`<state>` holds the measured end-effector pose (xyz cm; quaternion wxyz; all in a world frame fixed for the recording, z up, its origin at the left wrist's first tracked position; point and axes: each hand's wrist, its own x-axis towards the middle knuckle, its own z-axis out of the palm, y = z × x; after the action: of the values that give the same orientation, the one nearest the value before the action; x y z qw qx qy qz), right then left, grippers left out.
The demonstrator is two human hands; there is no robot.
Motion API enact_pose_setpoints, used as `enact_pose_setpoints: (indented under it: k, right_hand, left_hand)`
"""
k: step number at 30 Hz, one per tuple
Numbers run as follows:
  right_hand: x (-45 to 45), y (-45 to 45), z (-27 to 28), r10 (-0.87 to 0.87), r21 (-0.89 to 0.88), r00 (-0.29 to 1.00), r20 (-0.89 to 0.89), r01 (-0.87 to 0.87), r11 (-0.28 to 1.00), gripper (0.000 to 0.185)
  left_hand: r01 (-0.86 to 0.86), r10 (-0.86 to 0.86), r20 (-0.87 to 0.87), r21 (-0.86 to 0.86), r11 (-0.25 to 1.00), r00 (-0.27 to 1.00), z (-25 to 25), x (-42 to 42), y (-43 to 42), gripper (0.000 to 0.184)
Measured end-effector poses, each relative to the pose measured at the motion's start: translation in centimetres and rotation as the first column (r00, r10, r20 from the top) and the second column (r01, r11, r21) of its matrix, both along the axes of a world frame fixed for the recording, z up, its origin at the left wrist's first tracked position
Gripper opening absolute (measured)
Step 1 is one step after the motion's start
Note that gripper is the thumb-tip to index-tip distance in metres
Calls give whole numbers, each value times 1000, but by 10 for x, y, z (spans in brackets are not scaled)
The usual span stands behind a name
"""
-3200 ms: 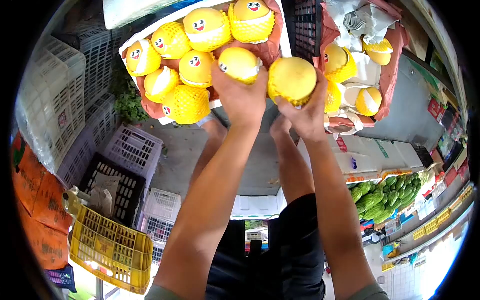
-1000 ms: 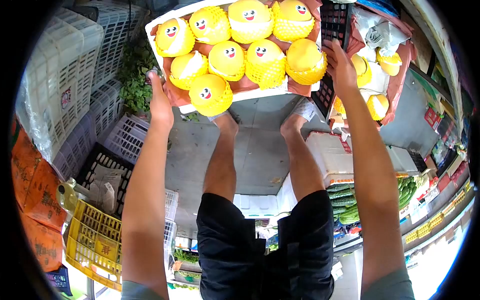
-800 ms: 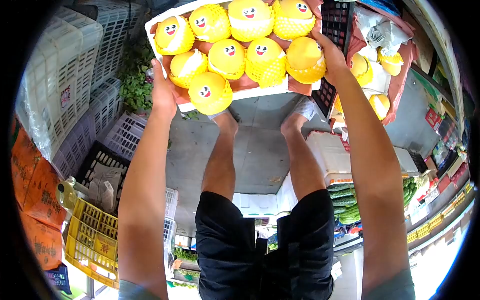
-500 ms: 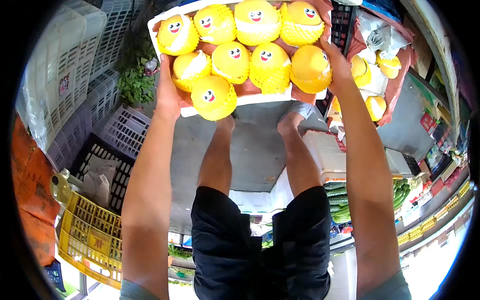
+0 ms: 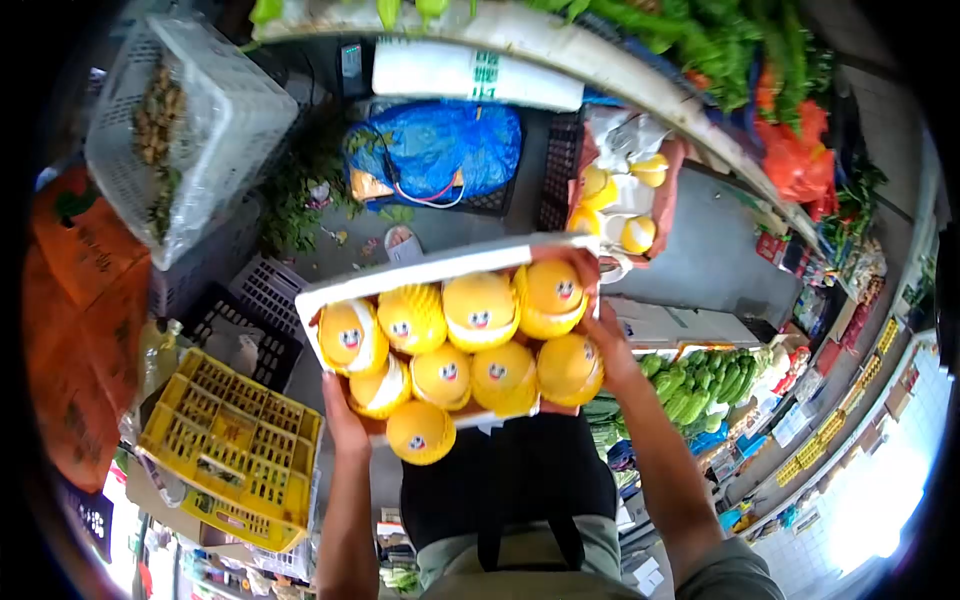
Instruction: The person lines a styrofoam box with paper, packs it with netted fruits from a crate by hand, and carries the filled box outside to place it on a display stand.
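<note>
A white foam box [image 5: 430,264] of round yellow fruit [image 5: 479,310] is held in front of my body, above my dark shorts. The fruits have smiley-face stickers, and several sit in yellow foam nets. One netted fruit [image 5: 421,434] sticks out past the near edge. My left hand [image 5: 346,418] grips the box's left end, and my right hand [image 5: 612,350] grips its right end. Both hands are closed on the sides, with some fingers hidden by the box. The box tilts slightly, its right end farther from me.
Another box of yellow fruit [image 5: 637,234] stands beyond, at right. Ahead are a blue plastic bag [image 5: 440,150] and a white foam box [image 5: 470,74]. On the left are a yellow crate [image 5: 235,430] and a white crate [image 5: 225,130]. Green vegetables [image 5: 700,385] lie on the right.
The fruit box has come closer to my body, now over my shorts, with both hands still on its ends. My view has tilted up, bringing the blue bag and vegetable stand into sight.
</note>
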<state>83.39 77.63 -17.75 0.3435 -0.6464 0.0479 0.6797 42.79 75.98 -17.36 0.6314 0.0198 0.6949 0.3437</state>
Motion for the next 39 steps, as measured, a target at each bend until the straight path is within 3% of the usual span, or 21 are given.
enact_pose_setpoints:
  k: [6, 9, 11, 13, 18, 21, 23, 24, 25, 34, 36, 39]
  right_hand:
    - [-41, -21, 101, 29, 17, 999, -36, -28, 999, 45]
    - [-54, -15, 113, 104, 171, 993, 56, -112, 979, 51]
    - [-59, -10, 118, 152, 244, 980, 125, -179, 953, 56]
    - [-61, 11, 154, 130, 279, 992, 4, -126, 952, 55]
    - [-38, 25, 192, 168, 330, 986, -5, -157, 931, 56]
    - [-15, 27, 202, 148, 339, 989, -21, -132, 931, 63]
    - [3, 29, 195, 193, 375, 974, 115, -222, 900, 60]
    - [15, 29, 192, 242, 341, 933, 266, -326, 882, 80]
    - [26, 30, 197, 277, 319, 907, 318, -378, 869, 84]
    - [77, 35, 213, 151, 366, 959, 239, -233, 901, 82]
    - [82, 39, 215, 41, 429, 981, 191, -121, 895, 60]
    - [88, 52, 252, -53, 403, 988, 144, -10, 915, 58]
  left_hand:
    - [20, -12, -68, 118, 993, 998, 117, -41, -19, 67]
    - [-39, 51, -55, 191, 981, 997, 159, -42, -7, 68]
    - [-6, 33, -135, 190, 982, 990, 196, -36, 0, 70]
    - [-34, 69, -130, 254, 966, 989, 211, -37, -4, 71]
    - [-86, 109, -52, 326, 941, 993, 254, 1, -27, 68]
    - [-62, 90, -56, 373, 926, 994, 264, 38, -35, 66]
    - [-65, 68, 8, 436, 898, 998, 266, 63, -38, 67]
    - [-28, 32, -1, 430, 902, 999, 261, 65, -43, 68]
    - [-3, 10, -16, 413, 911, 1000, 258, 70, -45, 73]
    - [27, -4, -56, 422, 906, 998, 286, 124, -1, 72]
    - [26, -11, -39, 407, 913, 999, 276, 127, 14, 73]
    - [56, -55, -13, 407, 912, 998, 263, 128, 39, 74]
